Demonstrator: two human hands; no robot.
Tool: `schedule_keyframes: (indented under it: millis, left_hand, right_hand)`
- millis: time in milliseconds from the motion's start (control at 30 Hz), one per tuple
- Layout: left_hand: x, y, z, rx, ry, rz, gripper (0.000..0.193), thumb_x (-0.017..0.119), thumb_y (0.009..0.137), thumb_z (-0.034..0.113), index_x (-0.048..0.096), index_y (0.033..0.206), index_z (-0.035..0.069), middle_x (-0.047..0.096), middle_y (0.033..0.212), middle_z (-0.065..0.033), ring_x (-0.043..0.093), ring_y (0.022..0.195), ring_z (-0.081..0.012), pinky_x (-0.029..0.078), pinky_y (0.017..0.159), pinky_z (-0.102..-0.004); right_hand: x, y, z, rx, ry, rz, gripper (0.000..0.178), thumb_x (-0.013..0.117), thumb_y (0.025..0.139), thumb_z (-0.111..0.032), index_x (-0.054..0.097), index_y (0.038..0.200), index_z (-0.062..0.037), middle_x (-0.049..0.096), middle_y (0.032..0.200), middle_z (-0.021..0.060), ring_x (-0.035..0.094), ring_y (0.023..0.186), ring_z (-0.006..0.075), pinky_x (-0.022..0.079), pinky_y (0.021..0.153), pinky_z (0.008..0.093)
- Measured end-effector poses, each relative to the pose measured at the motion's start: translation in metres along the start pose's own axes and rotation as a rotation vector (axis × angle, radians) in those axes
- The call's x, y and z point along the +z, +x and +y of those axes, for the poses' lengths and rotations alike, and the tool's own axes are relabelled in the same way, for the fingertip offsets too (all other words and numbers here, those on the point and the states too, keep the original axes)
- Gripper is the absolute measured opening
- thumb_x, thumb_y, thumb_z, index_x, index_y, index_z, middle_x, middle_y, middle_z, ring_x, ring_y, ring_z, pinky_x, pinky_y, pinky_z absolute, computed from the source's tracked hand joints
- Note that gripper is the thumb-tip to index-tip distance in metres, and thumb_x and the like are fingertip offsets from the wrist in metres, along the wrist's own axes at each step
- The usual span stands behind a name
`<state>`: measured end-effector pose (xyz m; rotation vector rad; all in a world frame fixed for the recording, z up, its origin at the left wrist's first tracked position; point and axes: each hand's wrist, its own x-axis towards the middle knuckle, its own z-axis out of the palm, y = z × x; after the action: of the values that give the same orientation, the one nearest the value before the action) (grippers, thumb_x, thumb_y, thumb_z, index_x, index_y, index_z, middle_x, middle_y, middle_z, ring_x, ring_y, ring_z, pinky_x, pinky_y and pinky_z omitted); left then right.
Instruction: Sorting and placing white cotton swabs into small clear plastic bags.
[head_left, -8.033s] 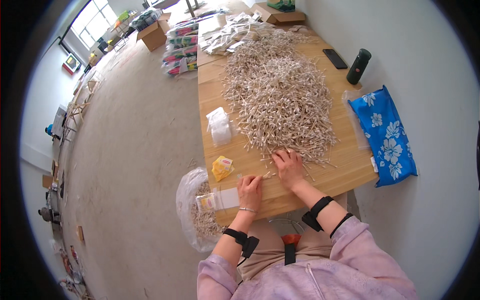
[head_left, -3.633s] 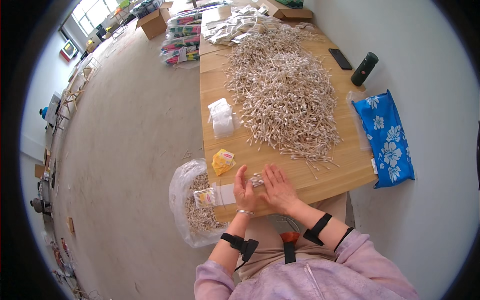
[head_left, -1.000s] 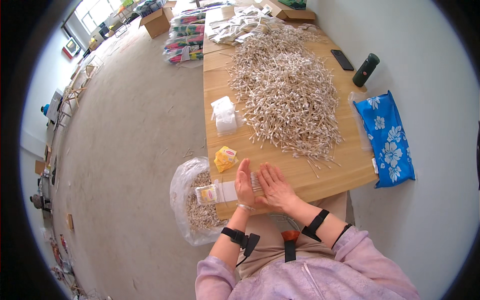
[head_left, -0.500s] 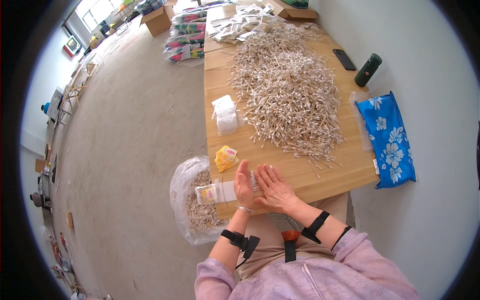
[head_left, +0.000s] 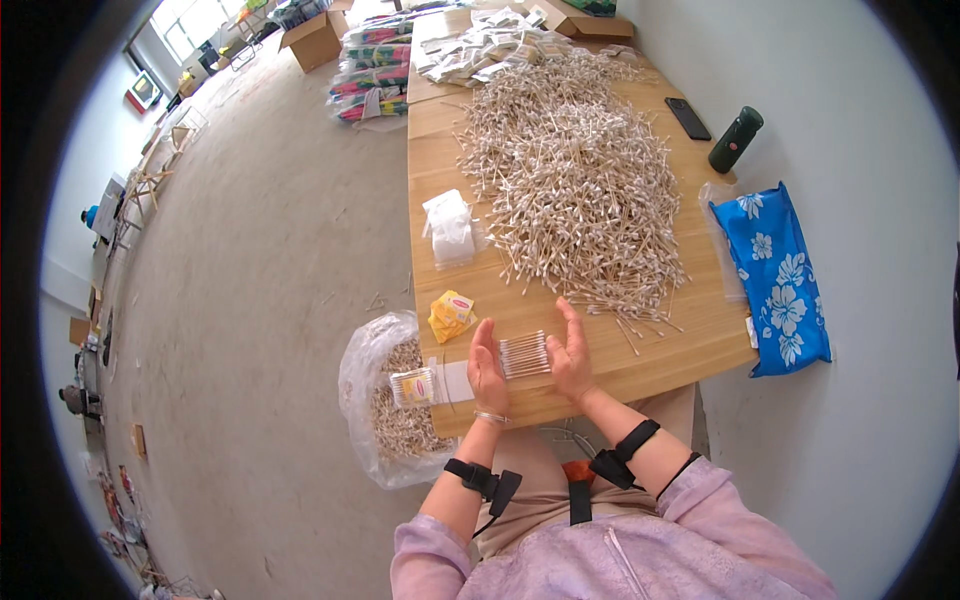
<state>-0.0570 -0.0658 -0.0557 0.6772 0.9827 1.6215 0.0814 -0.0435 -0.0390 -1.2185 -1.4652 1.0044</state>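
Observation:
A flat row of cotton swabs [head_left: 524, 355] lies on the table between my two hands, sticks side by side. My left hand [head_left: 487, 370] stands on edge at the row's left end, fingers stretched out. At the right end, my right hand [head_left: 571, 355] is also on edge, with fingers extended and thumb beside the swabs. Left of my left hand lies a white strip [head_left: 456, 382], partly hidden by that hand. Next to it, a clear packet of swabs with a yellow card [head_left: 412, 388] sits at the table's left edge. Yellow cards [head_left: 452, 316] lie in a small stack beyond.
A big heap of loose swabs [head_left: 585, 200] covers the table's middle. White plastic sleeves [head_left: 450, 228] lie to its left. A phone [head_left: 687, 118], dark green bottle [head_left: 736, 140] and blue flowered pack [head_left: 777, 280] line the right side. Below the left edge stands a plastic bag of swabs [head_left: 400, 430].
My right hand has moved right and turned from lying palm-down over the swabs to standing on edge, uncovering the row. My left hand has stayed in place.

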Motion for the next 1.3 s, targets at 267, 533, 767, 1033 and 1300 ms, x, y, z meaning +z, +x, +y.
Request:
schedule_keyframes:
  millis: [267,533,767,1033,1300]
  left_hand:
    - [-0.001,-0.002,-0.002,-0.009,0.028,-0.024,0.058,0.036,0.102,0.040,0.033,0.141,-0.003,0.037,0.145,-0.0134,0.031,0.137,-0.0218,0.021,0.115,-0.0351]
    - [0.000,-0.002,0.000,0.033,-0.024,0.023,0.052,0.038,0.102,0.033,0.037,0.139,-0.003,0.041,0.142,-0.0141,0.036,0.135,-0.0210,0.024,0.114,-0.0354]
    - [0.011,-0.001,0.029,0.292,0.814,-0.046,0.029,0.050,0.095,0.009,0.059,0.121,0.000,0.049,0.136,-0.0166,0.039,0.133,-0.0295,0.032,0.109,-0.0389]
    - [0.004,-0.009,0.027,0.445,1.345,-0.284,0.029,0.057,0.089,0.008,0.063,0.117,0.004,0.051,0.134,-0.0173,0.036,0.134,-0.0365,0.033,0.109,-0.0436]
    - [0.006,-0.010,0.026,0.449,1.336,-0.305,0.030,0.057,0.089,0.008,0.062,0.118,0.003,0.051,0.134,-0.0179,0.038,0.132,-0.0371,0.033,0.109,-0.0440]
  right_hand:
    - [0.026,-0.005,-0.006,0.044,0.217,-0.044,0.059,0.042,0.086,0.002,0.025,0.143,0.0042,0.024,0.152,0.0149,0.022,0.141,0.0229,0.016,0.115,0.0342]
    - [-0.018,0.016,-0.010,0.113,-0.327,0.111,0.019,0.061,0.085,-0.012,0.066,0.101,-0.0037,0.061,0.101,0.0108,0.054,0.104,0.0298,0.043,0.092,0.0368]
    - [-0.018,0.019,-0.022,0.016,-0.536,-0.070,0.012,0.068,0.079,-0.019,0.071,0.080,-0.0072,0.061,0.087,0.0076,0.054,0.092,0.0270,0.044,0.085,0.0370]
    - [-0.008,0.021,-0.013,-0.078,-0.614,0.029,0.010,0.068,0.077,-0.015,0.069,0.075,-0.0050,0.060,0.082,0.0089,0.054,0.085,0.0280,0.044,0.080,0.0380]
    - [-0.031,0.014,-0.002,-0.021,-0.402,0.109,0.013,0.063,0.081,-0.014,0.060,0.074,-0.0033,0.058,0.083,0.0123,0.053,0.086,0.0317,0.043,0.079,0.0407]
